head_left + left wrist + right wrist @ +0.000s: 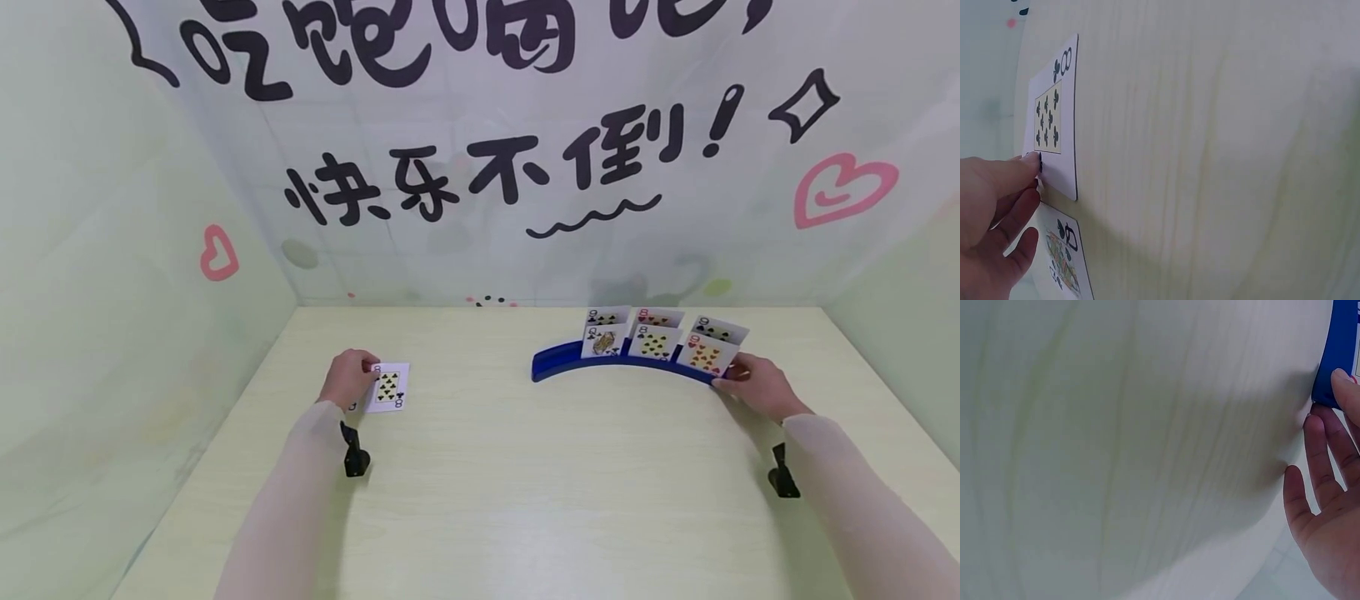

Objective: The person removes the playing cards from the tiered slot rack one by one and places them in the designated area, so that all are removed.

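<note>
Left grip: left hand (348,377), left of centre in the head view, thumb and finger together, pinching the near card's edge.
Held card: eight of clubs (387,387), beside that hand at centre left; white border, pale yellow central panel, eight black club pips, black corner figures.
Second card: black-suited queen (1063,259), lower left of the left wrist view, partly behind the fingers; coloured court figure, white margin.
Right grip: right hand (763,385), right of the head view, thumb and finger closed about the rack's right end.
Rack: curved blue card rack (555,362), right of centre, its left section bare.
Front cards: queen (603,342), black eight (655,342), red nine (707,356), left to right, leaning back.
Rear cards: black nine (609,317), red eight (660,317), black nine at far right (722,330), partly hidden.
Support: pale wood-grained table (480,475), lower frame.
Background: wall (450,258) with black lettering, upper frame.
</note>
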`<action>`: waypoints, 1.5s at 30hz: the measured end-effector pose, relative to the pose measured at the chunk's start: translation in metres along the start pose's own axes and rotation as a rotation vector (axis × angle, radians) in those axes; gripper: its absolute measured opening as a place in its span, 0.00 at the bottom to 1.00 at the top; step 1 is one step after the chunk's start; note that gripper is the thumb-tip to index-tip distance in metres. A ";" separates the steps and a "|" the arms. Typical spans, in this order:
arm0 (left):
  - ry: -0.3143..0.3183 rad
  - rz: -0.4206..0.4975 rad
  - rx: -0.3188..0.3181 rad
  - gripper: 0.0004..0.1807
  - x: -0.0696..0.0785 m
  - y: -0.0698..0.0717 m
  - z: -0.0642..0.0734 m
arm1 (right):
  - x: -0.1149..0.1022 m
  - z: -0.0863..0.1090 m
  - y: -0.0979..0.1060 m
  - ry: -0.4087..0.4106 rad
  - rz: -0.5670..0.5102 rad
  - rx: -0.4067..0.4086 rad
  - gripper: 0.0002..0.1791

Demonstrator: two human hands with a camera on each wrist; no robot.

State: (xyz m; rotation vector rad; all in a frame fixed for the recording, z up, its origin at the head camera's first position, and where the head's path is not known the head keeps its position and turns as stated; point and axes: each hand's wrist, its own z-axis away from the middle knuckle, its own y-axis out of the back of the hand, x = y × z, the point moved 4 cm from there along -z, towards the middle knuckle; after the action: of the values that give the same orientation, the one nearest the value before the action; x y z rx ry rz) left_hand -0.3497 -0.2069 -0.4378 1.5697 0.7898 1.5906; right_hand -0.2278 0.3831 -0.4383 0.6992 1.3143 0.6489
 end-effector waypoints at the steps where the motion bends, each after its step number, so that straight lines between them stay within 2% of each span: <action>1: -0.001 0.004 -0.001 0.13 -0.001 0.000 0.000 | 0.000 0.000 0.000 0.000 0.001 0.000 0.32; 17: -0.002 0.012 -0.005 0.13 -0.001 0.000 0.000 | -0.001 0.001 -0.001 0.005 0.007 0.004 0.32; 32: -0.029 -0.041 -0.033 0.14 0.001 0.000 0.001 | 0.000 0.000 -0.002 0.001 0.002 0.004 0.33; 40: -0.028 -0.029 -0.007 0.15 0.014 0.008 0.004 | 0.001 -0.001 -0.002 -0.003 0.002 0.005 0.33; 45: -0.099 -0.005 -0.006 0.15 0.035 0.008 0.002 | 0.000 0.001 -0.001 -0.007 0.007 0.010 0.33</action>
State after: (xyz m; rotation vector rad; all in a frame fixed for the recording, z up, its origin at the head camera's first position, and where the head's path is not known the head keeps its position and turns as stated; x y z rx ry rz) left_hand -0.3470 -0.1822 -0.4122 1.6281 0.7342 1.4978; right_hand -0.2271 0.3824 -0.4394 0.7138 1.3102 0.6449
